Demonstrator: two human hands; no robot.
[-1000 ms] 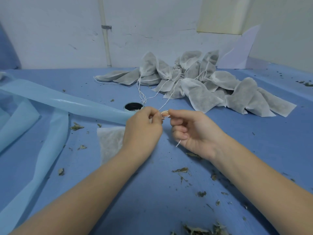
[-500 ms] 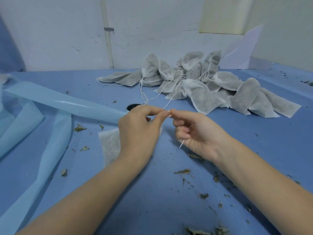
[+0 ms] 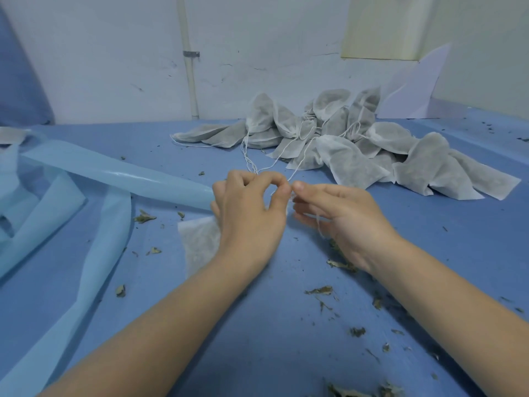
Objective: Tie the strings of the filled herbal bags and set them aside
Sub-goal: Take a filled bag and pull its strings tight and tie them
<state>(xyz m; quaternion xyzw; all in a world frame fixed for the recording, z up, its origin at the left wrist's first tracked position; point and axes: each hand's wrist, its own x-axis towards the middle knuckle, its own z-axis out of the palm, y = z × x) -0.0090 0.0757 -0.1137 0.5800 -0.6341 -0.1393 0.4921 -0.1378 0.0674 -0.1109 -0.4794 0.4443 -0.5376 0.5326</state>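
A white filled herbal bag (image 3: 199, 242) lies on the blue table, mostly hidden under my left hand (image 3: 249, 216). Its thin white string (image 3: 318, 228) runs between my two hands. My left hand pinches the string between thumb and forefinger, fingers curled in a ring. My right hand (image 3: 340, 222) pinches the string just to the right, fingertips nearly touching the left's; a loose end hangs below its fingers. A pile of tied herbal bags (image 3: 343, 150) lies at the back right, strings trailing toward my hands.
Light blue plastic sheeting (image 3: 114, 173) lies rolled and folded across the left side of the blue table (image 3: 286, 325). Dried herb scraps (image 3: 319, 290) are scattered near the front and right. A white wall with a pipe (image 3: 190, 67) stands behind.
Both hands stay together on the string; my left fingers have curled into a rounder ring and my right fingers have spread a little. The black opening behind my left hand is now hidden.
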